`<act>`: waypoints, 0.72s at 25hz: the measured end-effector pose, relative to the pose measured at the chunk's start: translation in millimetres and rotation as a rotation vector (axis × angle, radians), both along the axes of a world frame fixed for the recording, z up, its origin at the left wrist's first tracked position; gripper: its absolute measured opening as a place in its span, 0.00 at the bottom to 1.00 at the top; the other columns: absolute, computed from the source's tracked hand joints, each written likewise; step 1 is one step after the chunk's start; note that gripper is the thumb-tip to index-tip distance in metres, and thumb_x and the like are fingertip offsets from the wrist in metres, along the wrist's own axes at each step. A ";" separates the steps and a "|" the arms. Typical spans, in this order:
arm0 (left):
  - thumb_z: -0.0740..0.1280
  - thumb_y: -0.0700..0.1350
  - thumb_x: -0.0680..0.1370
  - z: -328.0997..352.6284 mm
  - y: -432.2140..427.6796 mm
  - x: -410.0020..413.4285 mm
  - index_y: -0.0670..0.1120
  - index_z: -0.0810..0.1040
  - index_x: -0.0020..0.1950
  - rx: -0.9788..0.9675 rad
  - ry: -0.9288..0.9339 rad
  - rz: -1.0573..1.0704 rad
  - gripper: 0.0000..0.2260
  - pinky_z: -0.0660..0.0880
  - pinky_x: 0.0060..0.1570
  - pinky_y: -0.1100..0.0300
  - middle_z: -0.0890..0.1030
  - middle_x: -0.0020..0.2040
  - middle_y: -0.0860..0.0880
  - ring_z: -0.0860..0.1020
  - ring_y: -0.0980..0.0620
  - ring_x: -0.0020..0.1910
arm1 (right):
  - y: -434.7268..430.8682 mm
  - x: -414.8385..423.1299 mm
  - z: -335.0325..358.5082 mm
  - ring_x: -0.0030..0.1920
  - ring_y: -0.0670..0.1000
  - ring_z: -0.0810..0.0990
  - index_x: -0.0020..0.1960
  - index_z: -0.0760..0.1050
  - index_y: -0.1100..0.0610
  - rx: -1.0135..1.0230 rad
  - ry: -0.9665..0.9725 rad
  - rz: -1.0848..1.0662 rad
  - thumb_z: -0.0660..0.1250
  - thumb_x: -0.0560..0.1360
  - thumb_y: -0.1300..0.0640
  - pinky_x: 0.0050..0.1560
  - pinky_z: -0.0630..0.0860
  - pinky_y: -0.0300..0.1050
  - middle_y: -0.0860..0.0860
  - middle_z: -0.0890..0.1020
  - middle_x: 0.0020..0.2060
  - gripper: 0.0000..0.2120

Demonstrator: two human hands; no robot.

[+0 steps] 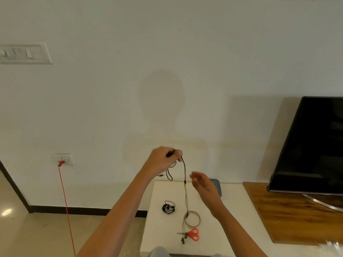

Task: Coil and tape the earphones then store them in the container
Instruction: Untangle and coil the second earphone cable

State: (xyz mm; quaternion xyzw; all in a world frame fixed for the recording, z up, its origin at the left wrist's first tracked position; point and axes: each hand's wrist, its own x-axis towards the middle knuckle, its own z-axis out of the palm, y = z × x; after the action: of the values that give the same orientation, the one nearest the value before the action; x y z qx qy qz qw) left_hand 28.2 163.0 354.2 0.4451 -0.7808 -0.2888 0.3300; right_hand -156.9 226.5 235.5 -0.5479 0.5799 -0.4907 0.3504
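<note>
Now your left hand (163, 160) pinches the earphones (184, 175) mid-coil; your right hand (204, 184), spread, should wrap the hanging wire.

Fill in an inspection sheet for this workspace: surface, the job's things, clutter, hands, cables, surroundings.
Surface: white table, mostly bare.
Job's things: earphones dangling from the left hand, lower end on the table; coiled earphones lying on the table; tape roll; red scissors; grey container at the back, partly hidden.
Clutter: nothing seen.
Hands: left hand pinching the cable; right hand open, holding nothing.
Cables: red cord plugged into wall socket.
Surroundings: TV on wooden board; switch panel.
</note>
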 end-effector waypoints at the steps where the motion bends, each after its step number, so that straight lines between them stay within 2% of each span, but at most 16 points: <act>1: 0.63 0.56 0.78 -5.3 1.8 -5.8 0.53 0.83 0.38 0.001 -0.043 -0.012 0.14 0.66 0.31 0.60 0.78 0.31 0.46 0.70 0.53 0.28 | -2.6 10.6 19.9 0.56 0.40 0.80 0.61 0.74 0.50 -0.088 -0.047 0.040 0.65 0.77 0.49 0.52 0.76 0.32 0.44 0.82 0.55 0.14; 3: 0.62 0.56 0.78 -13.8 6.4 -11.4 0.51 0.81 0.36 0.047 -0.051 -0.011 0.16 0.66 0.33 0.60 0.79 0.31 0.46 0.70 0.54 0.29 | -5.8 21.0 46.2 0.47 0.42 0.83 0.58 0.77 0.53 -0.184 -0.010 0.045 0.65 0.78 0.52 0.47 0.79 0.34 0.47 0.84 0.47 0.10; 4: 0.62 0.56 0.79 -16.2 9.1 -11.5 0.51 0.80 0.36 0.102 -0.003 0.009 0.16 0.66 0.33 0.62 0.79 0.30 0.50 0.71 0.56 0.29 | -5.5 21.7 53.3 0.41 0.41 0.83 0.54 0.78 0.54 -0.209 0.035 0.016 0.65 0.78 0.56 0.42 0.78 0.33 0.47 0.85 0.41 0.07; 6: 0.60 0.55 0.80 -16.4 12.6 -7.0 0.52 0.82 0.40 0.224 0.156 0.090 0.15 0.66 0.29 0.66 0.83 0.35 0.55 0.73 0.63 0.28 | -6.9 14.5 53.3 0.32 0.38 0.81 0.50 0.80 0.56 -0.214 0.091 -0.062 0.65 0.78 0.60 0.33 0.74 0.29 0.47 0.84 0.35 0.06; 8: 0.57 0.55 0.81 -12.0 11.5 2.1 0.50 0.83 0.42 0.315 0.327 0.181 0.18 0.62 0.25 0.67 0.85 0.42 0.53 0.70 0.64 0.21 | -9.0 2.2 45.0 0.28 0.38 0.79 0.49 0.81 0.58 -0.148 0.095 -0.149 0.65 0.78 0.62 0.31 0.73 0.29 0.46 0.83 0.33 0.06; 10: 0.56 0.56 0.82 -4.5 8.7 12.6 0.47 0.81 0.42 0.349 0.392 0.243 0.20 0.61 0.26 0.65 0.84 0.42 0.52 0.65 0.61 0.19 | -12.0 -11.1 33.7 0.28 0.40 0.80 0.49 0.81 0.59 -0.050 0.091 -0.277 0.64 0.78 0.61 0.32 0.76 0.31 0.47 0.83 0.31 0.07; 13: 0.56 0.57 0.81 6.5 6.7 20.8 0.47 0.78 0.41 0.335 0.396 0.264 0.19 0.61 0.29 0.63 0.81 0.40 0.52 0.62 0.56 0.24 | -20.3 -30.3 22.8 0.32 0.48 0.82 0.55 0.78 0.62 0.083 -0.098 -0.476 0.62 0.78 0.65 0.38 0.81 0.42 0.56 0.83 0.37 0.09; 15: 0.55 0.55 0.82 11.9 5.3 22.0 0.47 0.77 0.41 0.312 0.384 0.251 0.18 0.62 0.30 0.62 0.79 0.40 0.51 0.62 0.55 0.26 | -26.3 -40.3 24.8 0.39 0.53 0.83 0.63 0.72 0.64 0.149 -0.182 -0.522 0.60 0.77 0.68 0.43 0.81 0.47 0.60 0.82 0.45 0.15; 17: 0.56 0.52 0.81 14.7 5.4 20.7 0.48 0.77 0.40 0.293 0.328 0.209 0.16 0.62 0.29 0.63 0.78 0.38 0.52 0.65 0.57 0.26 | -29.4 -43.2 35.7 0.44 0.54 0.78 0.72 0.63 0.62 0.250 -0.061 -0.463 0.60 0.77 0.69 0.39 0.76 0.43 0.63 0.78 0.58 0.24; 18: 0.57 0.51 0.81 15.0 6.7 18.9 0.49 0.78 0.40 0.290 0.299 0.172 0.15 0.62 0.29 0.64 0.78 0.37 0.53 0.65 0.58 0.25 | -30.7 -40.1 42.4 0.49 0.54 0.76 0.74 0.58 0.61 0.262 0.069 -0.393 0.60 0.77 0.67 0.42 0.75 0.43 0.62 0.73 0.65 0.27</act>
State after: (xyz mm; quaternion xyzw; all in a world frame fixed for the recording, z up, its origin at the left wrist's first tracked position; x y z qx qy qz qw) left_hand 47.1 169.7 369.2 0.5053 -0.6325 -0.4316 0.3979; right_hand -197.0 195.8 277.8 -0.3908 0.7457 -0.4511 0.2963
